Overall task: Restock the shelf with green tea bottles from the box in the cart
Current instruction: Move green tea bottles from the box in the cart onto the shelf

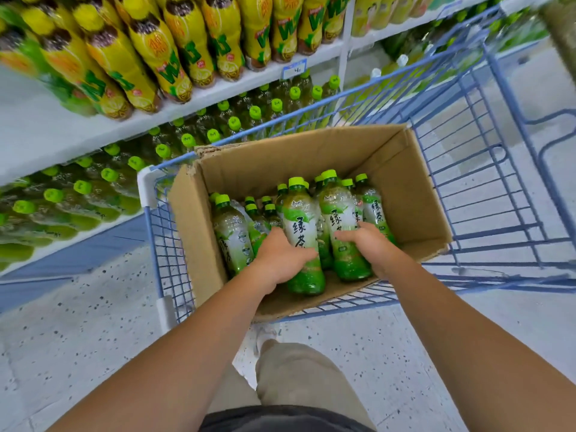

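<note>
Shelf [46, 135]: white boards on the left, with yellow bottles [149, 48] on the upper board and green-capped bottles [109, 174] packed on the one below, caps up.
Cart [486, 194]: blue wire basket just beside the shelf; its rim runs between the box and the lower board.
Box [311, 154]: open cardboard with its flaps raised, sitting in the cart's near-left corner.
Green tea bottles [232, 232]: clustered inside the box, standing roughly upright, with their long axes near vertical and caps up.
Left hand [280, 260]: fingers wrapped round the lower half of the left bottle [300, 219].
Right hand [371, 244]: fingers wrapped round the right bottle [339, 213], just beside the left bottle.
</note>
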The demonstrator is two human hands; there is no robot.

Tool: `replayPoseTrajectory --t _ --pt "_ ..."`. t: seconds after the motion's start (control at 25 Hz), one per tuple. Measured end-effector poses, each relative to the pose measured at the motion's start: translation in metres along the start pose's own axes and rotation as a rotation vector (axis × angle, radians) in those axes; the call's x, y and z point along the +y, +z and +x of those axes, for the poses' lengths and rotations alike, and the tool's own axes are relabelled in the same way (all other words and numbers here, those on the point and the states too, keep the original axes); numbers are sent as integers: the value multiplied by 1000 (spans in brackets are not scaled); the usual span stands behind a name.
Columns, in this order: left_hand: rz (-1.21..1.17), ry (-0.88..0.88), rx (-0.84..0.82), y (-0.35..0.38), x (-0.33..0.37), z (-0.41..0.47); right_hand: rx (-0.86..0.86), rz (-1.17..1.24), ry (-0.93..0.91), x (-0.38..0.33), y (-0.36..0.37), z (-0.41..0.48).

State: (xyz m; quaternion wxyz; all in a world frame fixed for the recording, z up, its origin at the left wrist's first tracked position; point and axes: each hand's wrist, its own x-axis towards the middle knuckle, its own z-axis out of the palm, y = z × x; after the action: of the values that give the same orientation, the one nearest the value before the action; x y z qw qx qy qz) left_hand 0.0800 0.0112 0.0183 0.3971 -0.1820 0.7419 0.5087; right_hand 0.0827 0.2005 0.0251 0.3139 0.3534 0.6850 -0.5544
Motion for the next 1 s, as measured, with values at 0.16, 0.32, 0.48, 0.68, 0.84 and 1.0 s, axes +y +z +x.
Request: replayPoseTrajectory --t 0.16,0.32,0.48,0.68,0.84,1.0 --pt "-143 54 19 -33 6 -50 1 12 -45 -22 15 -52" --pt "-249 130 136 -76 6 -94 12 -114 -180 -36 56 -78" --pt "-303 248 226 -128 3 -122 -16 -113 -276 -67 110 -108" --pt "-289 323 352 -218 -16 -158 -63 -142 -417 -117 206 -134" --pt "-241 379 429 -314 -49 -187 -78 -230 -546 -155 305 -155" --pt "-203 384 519 -421 -97 -207 -78 -329 -618 -185 407 -165"
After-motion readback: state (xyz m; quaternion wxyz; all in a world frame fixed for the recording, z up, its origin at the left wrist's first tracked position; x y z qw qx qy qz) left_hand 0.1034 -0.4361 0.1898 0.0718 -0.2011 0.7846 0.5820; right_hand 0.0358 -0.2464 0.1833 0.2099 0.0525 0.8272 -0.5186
